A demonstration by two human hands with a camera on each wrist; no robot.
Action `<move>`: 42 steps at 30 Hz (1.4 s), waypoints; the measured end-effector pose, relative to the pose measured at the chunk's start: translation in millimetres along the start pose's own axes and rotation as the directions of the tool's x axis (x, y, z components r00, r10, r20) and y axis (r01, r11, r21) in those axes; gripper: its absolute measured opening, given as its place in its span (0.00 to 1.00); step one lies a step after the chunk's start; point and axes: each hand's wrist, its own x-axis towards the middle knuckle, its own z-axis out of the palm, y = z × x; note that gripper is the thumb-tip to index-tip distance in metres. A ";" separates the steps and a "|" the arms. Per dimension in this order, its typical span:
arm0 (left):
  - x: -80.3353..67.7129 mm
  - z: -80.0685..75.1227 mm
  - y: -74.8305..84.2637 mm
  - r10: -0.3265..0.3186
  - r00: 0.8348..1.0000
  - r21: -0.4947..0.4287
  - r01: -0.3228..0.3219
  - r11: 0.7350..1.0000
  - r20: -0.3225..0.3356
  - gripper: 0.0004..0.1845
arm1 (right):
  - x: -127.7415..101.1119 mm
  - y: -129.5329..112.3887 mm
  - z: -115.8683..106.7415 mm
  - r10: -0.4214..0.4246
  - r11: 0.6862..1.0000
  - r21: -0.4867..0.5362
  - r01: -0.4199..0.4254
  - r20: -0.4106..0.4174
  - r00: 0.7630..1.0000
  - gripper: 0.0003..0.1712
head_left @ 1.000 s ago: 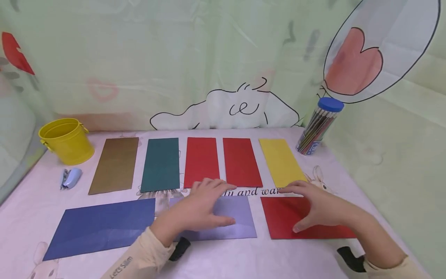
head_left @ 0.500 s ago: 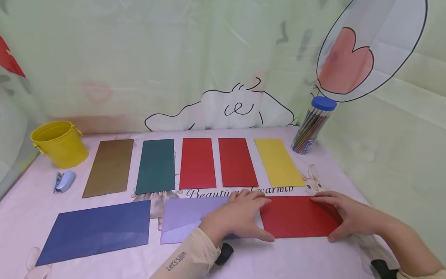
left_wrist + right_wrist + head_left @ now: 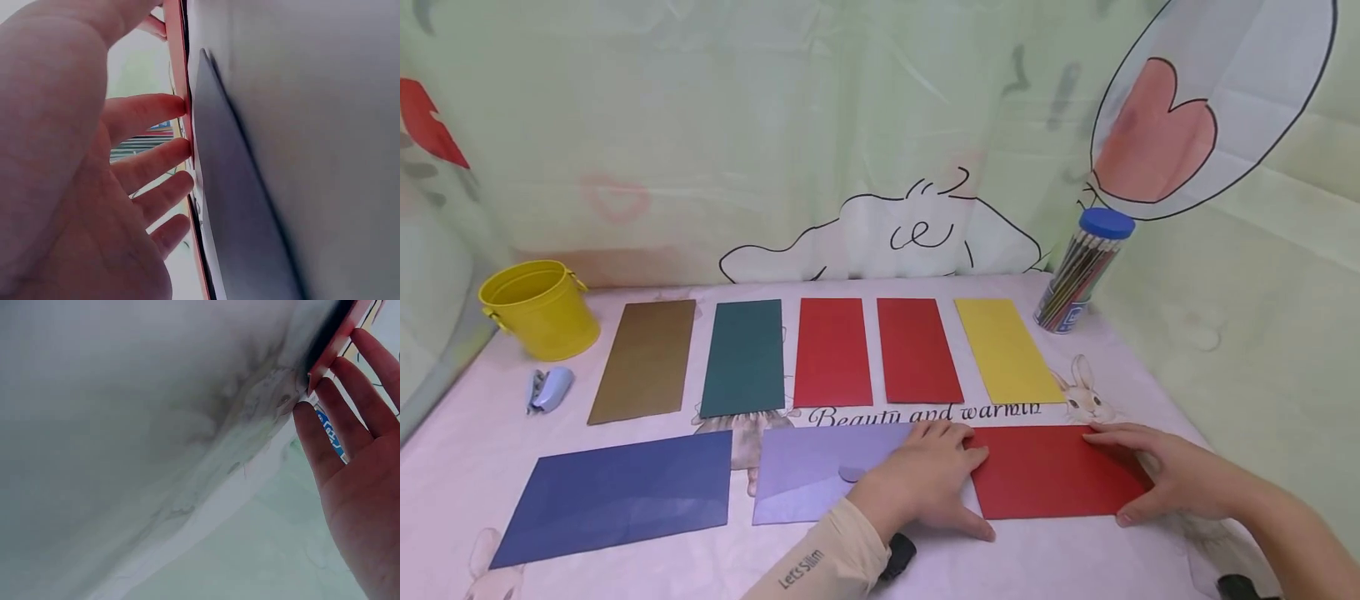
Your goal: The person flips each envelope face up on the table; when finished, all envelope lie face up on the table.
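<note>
Flat red rectangular paper envelope [image 3: 1051, 471] lies lengthwise, unfolded, just beside lilac paper envelope [image 3: 820, 473]. Left hand [image 3: 925, 487] spread flat, fingers straight, pressing left edge; right hand [image 3: 1172, 479] likewise spread, touching right edge.

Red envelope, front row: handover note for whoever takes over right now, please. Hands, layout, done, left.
Left hand: flat, fingers straight, on the left edge of the red envelope, partly over the lilac envelope.
Right hand: flat on its right edge, no grip.
Layout: the blue envelope, lilac and red lie flat in the front row; five upright envelopes behind.
Done: red lies in line beside lilac.
Left: probably only squaring it up and letting go.
</note>
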 end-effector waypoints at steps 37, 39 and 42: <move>7.6 -1.8 2.3 0.129 0.957 0.106 -0.104 0.989 -0.261 0.24 | -15.4 2.9 -14.2 -0.122 0.992 -0.032 0.119 -0.127 0.984 0.29; 9.6 -3.6 -0.6 0.120 0.938 0.037 -0.114 0.993 -0.326 0.23 | -18.6 2.2 -17.5 -0.115 0.993 -0.005 0.118 -0.250 0.961 0.24; 10.2 -5.0 -5.0 0.074 0.916 -0.102 -0.123 0.987 -0.395 0.24 | -18.5 -3.4 -17.8 -0.010 0.999 0.036 0.027 -0.395 0.918 0.29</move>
